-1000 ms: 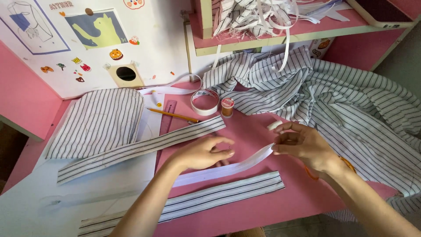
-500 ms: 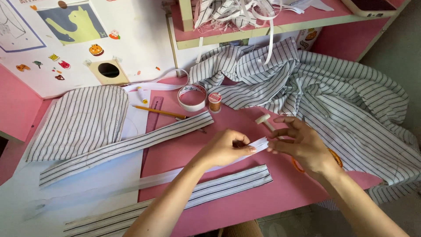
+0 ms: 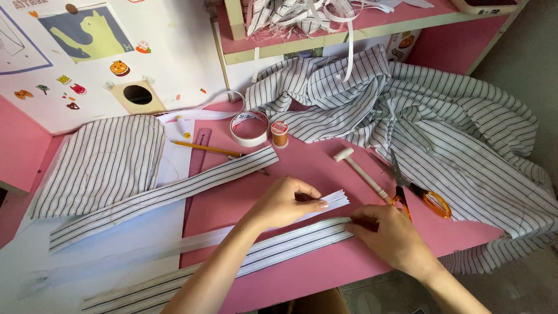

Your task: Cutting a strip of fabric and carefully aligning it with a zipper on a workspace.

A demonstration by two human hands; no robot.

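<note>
Both hands have dropped lower: the right hand [image 3: 390, 237] now presses the near striped fabric strip [image 3: 279, 250] end, while the left hand [image 3: 285, 203] pinches the white interfacing strip [image 3: 334, 201] just beyond it. Both strips look light, limp and best held at their ends. Beyond the striped strip, the scissors [image 3: 415, 192] are partly hidden.

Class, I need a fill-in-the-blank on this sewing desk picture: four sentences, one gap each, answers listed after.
1. The left hand pinches the end of a plain ____ strip.
2. The right hand presses on the end of a ____ fabric band.
3. The scissors have ____ handles.
4. The small wooden hammer lies on the ____ desk.

Missing words: white; striped; orange; pink
</note>
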